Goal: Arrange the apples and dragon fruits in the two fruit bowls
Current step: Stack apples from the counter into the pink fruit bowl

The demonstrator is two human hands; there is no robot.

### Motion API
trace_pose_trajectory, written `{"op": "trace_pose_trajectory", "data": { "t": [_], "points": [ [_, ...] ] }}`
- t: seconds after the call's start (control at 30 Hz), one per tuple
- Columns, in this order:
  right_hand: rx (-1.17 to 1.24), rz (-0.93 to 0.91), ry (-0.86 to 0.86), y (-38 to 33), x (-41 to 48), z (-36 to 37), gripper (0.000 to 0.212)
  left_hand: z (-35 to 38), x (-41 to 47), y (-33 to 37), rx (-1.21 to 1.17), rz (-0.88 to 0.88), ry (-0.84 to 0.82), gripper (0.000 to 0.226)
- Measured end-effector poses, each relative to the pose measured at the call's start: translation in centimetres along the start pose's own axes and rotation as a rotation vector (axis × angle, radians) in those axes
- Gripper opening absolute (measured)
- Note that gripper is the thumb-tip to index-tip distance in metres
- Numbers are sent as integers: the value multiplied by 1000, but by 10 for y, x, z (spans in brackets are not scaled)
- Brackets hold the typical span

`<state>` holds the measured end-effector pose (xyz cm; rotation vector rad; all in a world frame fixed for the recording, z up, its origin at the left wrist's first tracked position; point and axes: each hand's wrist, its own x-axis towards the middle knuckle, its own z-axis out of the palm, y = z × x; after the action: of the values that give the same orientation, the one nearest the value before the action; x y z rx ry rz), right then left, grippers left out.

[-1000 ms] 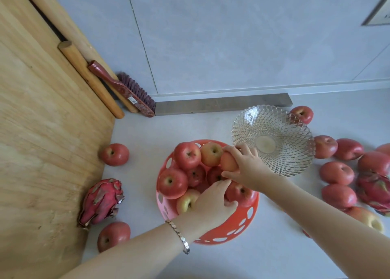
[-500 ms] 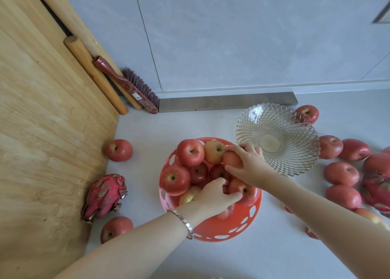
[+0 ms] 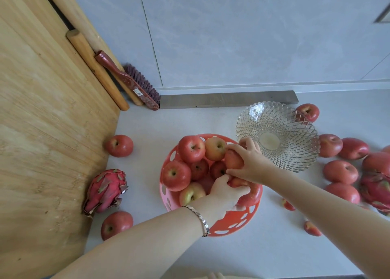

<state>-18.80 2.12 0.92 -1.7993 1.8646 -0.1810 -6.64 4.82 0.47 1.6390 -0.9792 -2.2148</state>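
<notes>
A red plastic bowl (image 3: 232,226) in the middle of the counter holds several apples. My right hand (image 3: 251,162) grips a pale orange apple (image 3: 233,159) at the bowl's far right side. My left hand (image 3: 226,192) curls over a red apple (image 3: 250,196) at the bowl's near right side. A clear glass bowl (image 3: 295,152) stands behind and to the right, with nothing in it. One dragon fruit (image 3: 106,190) lies at the left, another dragon fruit (image 3: 375,190) at the right edge.
Loose apples lie left of the red bowl (image 3: 119,145) (image 3: 116,225) and in a group at the right (image 3: 340,172). A wooden board (image 3: 42,141) fills the left. A brush (image 3: 135,84) and rolling pins (image 3: 95,67) lean at the back wall.
My left hand has slid deeper into the red bowl, onto the apple at its right side. My right hand stays on the pale apple. The view has shifted a little.
</notes>
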Motion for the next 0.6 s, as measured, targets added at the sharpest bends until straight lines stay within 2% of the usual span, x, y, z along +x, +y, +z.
{"op": "trace_pose_trajectory", "data": {
  "t": [0.13, 0.27, 0.33, 0.5, 0.6],
  "points": [
    [-198, -17, -49, 1, -1, -2, 67, -2, 1, 2, 134, 26, -2, 56],
    [-92, -8, -115, 1, -1, -7, 59, -7, -1, 3, 197, -7, -68, 61],
    [-73, -18, -91, 1, -2, -6, 57, -8, -1, 3, 207, -24, -79, 60],
    [-325, -42, -54, -1, -3, -3, 66, -6, -2, 1, 240, 27, 35, 58],
    [-341, -16, 8, -5, -6, 2, 78, -7, -7, 5, 186, 5, 76, 48]
  ]
}}
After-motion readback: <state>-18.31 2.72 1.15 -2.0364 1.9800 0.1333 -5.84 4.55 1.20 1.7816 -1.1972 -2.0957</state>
